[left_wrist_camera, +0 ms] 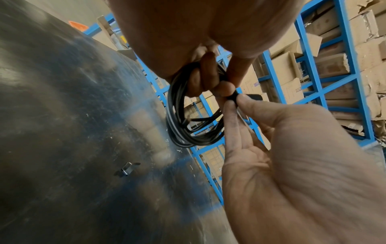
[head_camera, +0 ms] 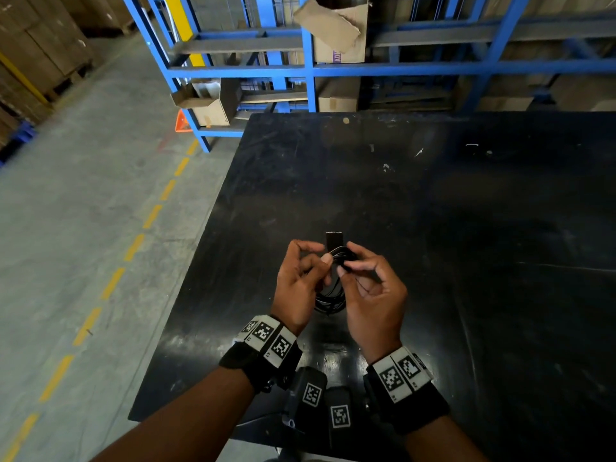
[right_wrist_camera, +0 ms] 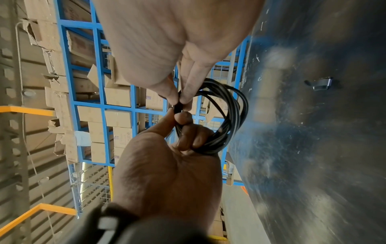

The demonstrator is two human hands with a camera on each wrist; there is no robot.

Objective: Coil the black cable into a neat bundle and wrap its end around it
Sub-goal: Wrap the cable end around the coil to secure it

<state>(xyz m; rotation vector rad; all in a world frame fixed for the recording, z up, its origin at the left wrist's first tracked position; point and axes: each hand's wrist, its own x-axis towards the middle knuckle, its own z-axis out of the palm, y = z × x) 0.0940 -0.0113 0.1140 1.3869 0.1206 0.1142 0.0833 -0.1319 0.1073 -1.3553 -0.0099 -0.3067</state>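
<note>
The black cable [head_camera: 330,296] is wound into a small coil of several loops and hangs between my hands above the black table [head_camera: 433,211]. My left hand [head_camera: 321,255] grips the top of the coil with fingers curled round the strands; the left wrist view shows those fingers [left_wrist_camera: 205,79] through the loops [left_wrist_camera: 177,125]. My right hand [head_camera: 346,261] pinches the cable's short black end between thumb and fingertips, right against the left thumb. The right wrist view shows this pinch [right_wrist_camera: 179,100] above the left hand [right_wrist_camera: 188,132] and the coil [right_wrist_camera: 236,107].
A small dark object [head_camera: 334,240] lies on the table just beyond my hands; the wrist views show a small shiny clip [left_wrist_camera: 127,170] on the tabletop. Blue racking [head_camera: 310,68] with cardboard boxes stands behind the table. The table's left edge drops to a concrete floor.
</note>
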